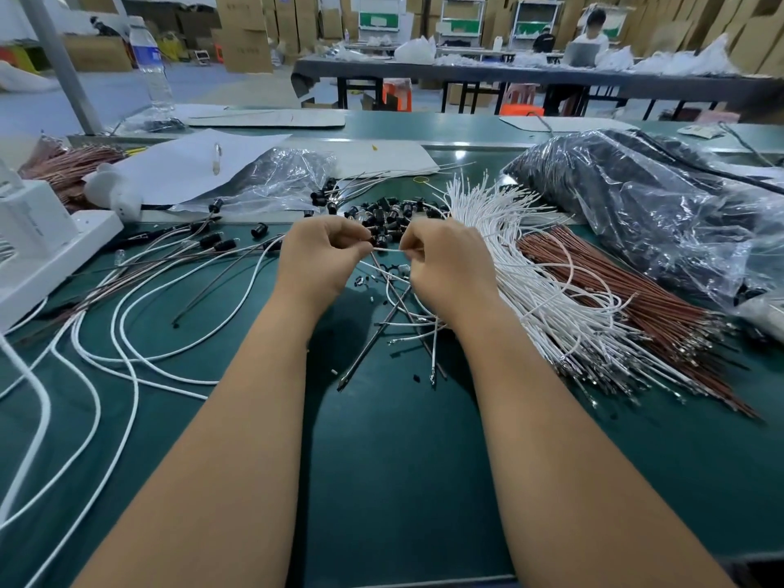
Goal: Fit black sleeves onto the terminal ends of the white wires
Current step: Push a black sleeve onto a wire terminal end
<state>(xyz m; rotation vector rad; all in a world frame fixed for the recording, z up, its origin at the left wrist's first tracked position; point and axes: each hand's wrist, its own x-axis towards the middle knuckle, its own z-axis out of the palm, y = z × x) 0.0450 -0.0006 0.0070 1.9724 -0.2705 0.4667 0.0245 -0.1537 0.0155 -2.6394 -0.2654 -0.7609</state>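
left hand (319,252): fingers pinch white wire (387,249) | right hand (445,258): fingers pinch same wire | position: above desk (403,460), before black sleeves (384,214)

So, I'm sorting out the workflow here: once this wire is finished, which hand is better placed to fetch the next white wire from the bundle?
Probably the right hand: the white wire bundle lies just beside it, on its outer side. The left hand would have to cross over.

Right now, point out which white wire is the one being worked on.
The short white wire stretched between the left hand and right hand, pinched at both ends. The other white wires lie loose on the table or bundled to the right.
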